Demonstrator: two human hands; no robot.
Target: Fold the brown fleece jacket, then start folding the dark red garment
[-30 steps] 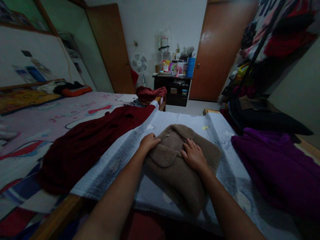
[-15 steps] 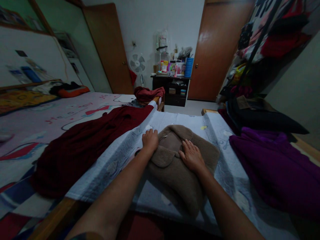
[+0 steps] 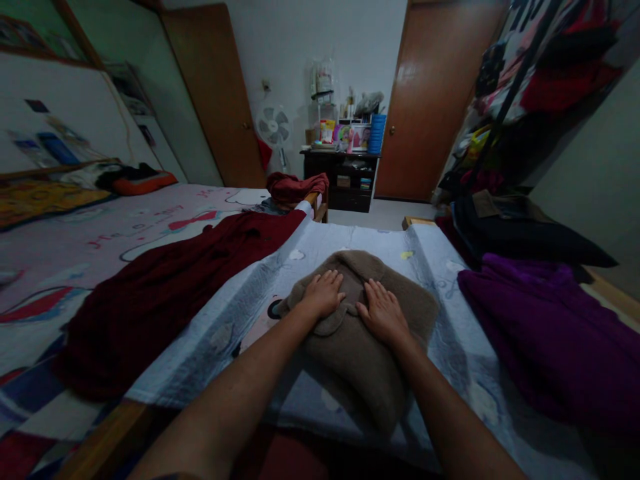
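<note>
A brown fleecy jacket with a collar lies folded on the pale patterned cloth in front of me. My left hand rests flat on its left side near the collar, fingers stretched out and pointing away from me. On the right part of the jacket lies my right hand, palm down with its fingers extended. Both hands touch the fabric, and neither grips it. The collar flap shows between the two hands, partly covered by the left one.
A dark red garment is spread along the bed on the left. At the right lie a purple garment and a dark folded pile. A fan and a black cabinet stand at the far wall.
My left hand has moved right and inward from the jacket's left edge onto its top, and its fingers have straightened. The jacket's left side now lies spread further left. The right hand stays put.
</note>
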